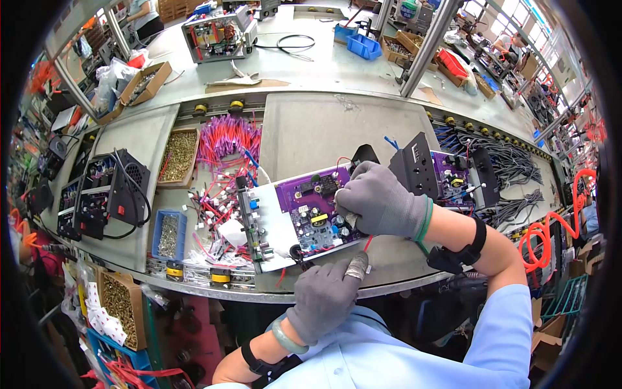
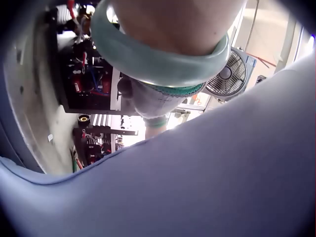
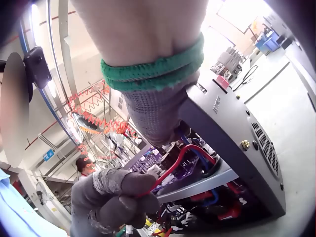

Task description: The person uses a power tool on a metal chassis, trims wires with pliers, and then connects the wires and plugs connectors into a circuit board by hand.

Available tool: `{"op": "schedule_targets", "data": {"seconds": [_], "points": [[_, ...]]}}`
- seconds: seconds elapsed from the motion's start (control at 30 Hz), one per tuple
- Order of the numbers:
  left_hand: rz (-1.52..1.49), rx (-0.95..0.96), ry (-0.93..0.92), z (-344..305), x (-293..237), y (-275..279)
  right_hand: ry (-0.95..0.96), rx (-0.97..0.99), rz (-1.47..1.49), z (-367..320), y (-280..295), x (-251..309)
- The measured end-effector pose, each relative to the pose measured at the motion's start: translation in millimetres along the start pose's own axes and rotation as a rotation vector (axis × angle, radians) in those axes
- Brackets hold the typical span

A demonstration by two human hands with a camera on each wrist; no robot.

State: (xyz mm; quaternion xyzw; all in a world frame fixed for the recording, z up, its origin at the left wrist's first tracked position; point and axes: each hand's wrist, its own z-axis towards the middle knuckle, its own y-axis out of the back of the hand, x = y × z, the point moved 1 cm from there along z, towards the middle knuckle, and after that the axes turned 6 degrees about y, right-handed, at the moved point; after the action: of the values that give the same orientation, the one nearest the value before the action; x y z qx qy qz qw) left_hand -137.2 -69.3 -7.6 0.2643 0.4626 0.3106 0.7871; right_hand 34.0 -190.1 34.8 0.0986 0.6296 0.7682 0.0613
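Head view: L hand (image 1: pixel 327 292) pinches a red wire (image 3: pixel 173 167) near the purple PCB (image 1: pixel 287 196); R hand (image 1: pixel 389 202) curls over the PCB, can't tell if it holds anything. Risk, imo: a hard tug strains the wire's conn., or R hand's bulk snags PCB parts.

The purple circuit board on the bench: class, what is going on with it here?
A gloved person is working at the purple circuit board. The left hand pinches a red wire by the board's near side. The right hand is bent over the board; what its fingertips are doing is hidden.
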Motion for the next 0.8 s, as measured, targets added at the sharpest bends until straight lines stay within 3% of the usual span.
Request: {"op": "schedule_targets", "data": {"seconds": [0.1,0.23,0.3,0.43,0.63,0.67,0.7,0.77,0.8], "points": [[-0.074,-0.050,0.072,-7,10,-3,0.035,0.110,-0.043,5,2,4],[-0.103,-0.098,0.180,-14,17,-5,0.062,0.106,-0.051,7,4,1],[-0.045,-0.044,0.249,-18,21,-4,0.026,0.247,-0.070,9,5,-1],[-0.030,0.004,0.262,-17,22,1,0.121,0.297,-0.054,16,2,-6],[0.026,0.011,0.080,-2,-5,14,0.141,0.383,-0.128,25,11,-1],[0.040,0.017,0.025,3,-10,17,-0.011,0.388,-0.021,23,6,-2],[0.053,0.019,-0.030,10,-15,20,-0.014,0.385,-0.029,20,4,-1],[0.056,-0.042,-0.132,29,-15,35,0.037,0.287,-0.150,11,9,4],[0.053,-0.059,-0.128,36,-9,37,0.083,0.137,-0.172,6,13,7]]}}
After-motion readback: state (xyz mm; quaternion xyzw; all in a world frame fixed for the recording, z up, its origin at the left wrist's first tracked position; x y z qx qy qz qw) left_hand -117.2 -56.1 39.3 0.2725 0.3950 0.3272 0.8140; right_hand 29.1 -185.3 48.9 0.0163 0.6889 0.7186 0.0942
